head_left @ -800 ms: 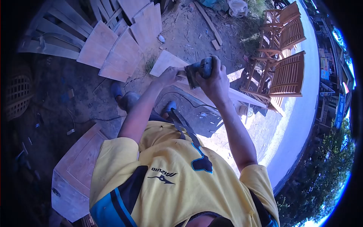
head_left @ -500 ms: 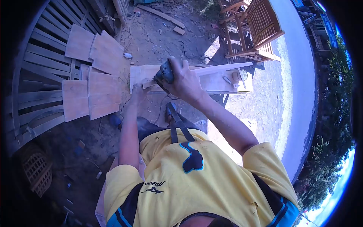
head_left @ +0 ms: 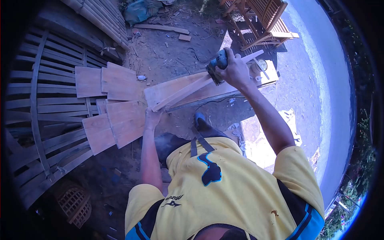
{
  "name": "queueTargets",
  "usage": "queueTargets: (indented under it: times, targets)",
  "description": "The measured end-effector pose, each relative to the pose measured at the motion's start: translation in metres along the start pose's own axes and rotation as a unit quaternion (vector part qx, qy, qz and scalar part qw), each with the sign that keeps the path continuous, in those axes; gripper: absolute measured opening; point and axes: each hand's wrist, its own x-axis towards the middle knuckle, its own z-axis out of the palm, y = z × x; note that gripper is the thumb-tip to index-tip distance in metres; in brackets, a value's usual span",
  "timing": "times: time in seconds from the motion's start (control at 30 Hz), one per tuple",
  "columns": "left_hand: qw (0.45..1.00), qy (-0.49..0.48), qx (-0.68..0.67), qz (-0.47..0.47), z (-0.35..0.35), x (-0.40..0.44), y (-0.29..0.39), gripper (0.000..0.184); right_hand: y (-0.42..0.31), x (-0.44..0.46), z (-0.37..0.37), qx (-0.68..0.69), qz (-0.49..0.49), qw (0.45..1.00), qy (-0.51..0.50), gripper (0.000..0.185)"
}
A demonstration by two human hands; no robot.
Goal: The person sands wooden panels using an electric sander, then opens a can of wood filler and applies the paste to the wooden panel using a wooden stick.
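My right hand (head_left: 236, 73) is wrapped around a dark teal power sander (head_left: 218, 66), which rests against a long, narrow wooden strip (head_left: 185, 93). The strip lies slantwise over a plank bench (head_left: 160, 90), its far end sticking out beyond the sander. At the near left end of the strip, my left hand (head_left: 152, 117) is closed on the wood; its fingers are partly hidden. Sanding face and strip meet out of sight under the tool.
Flat wooden panels (head_left: 126, 120) lie on a slatted bamboo platform (head_left: 38, 104) to the left. A round container (head_left: 262, 65) stands at the bench's right end. Beyond it is a slatted wooden chair (head_left: 270, 20). A dark cord (head_left: 216, 101) runs beside the bench.
My right hand and the sander have moved right along the strip, away from my left hand, uncovering more wood between them. The camera view has also shifted and turned.
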Motion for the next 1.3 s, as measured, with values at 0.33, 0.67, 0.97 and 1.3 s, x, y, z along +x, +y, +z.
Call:
queueTargets:
  times: [0.33, 0.67, 0.97, 1.3]
  targets:
    - [0.968, -0.076, 0.236, 0.028, -0.042, 0.015, 0.119, 0.037, 0.017, -0.021, -0.001, 0.063, -0.038, 0.997, 0.005, 0.086]
    - [0.928, -0.131, 0.349, -0.024, -0.020, 0.038, 0.110, 0.052, 0.217, 0.096, -0.075, 0.013, 0.138, 0.984, 0.108, 0.083]
    - [0.932, -0.084, 0.349, 0.044, -0.017, 0.035, 0.108, 0.046, 0.076, 0.007, -0.037, 0.078, -0.017, 0.996, -0.041, 0.087]
    - [0.925, -0.124, 0.356, -0.046, -0.013, 0.030, 0.103, 0.050, 0.172, 0.074, -0.070, 0.029, 0.063, 0.997, 0.042, 0.089]
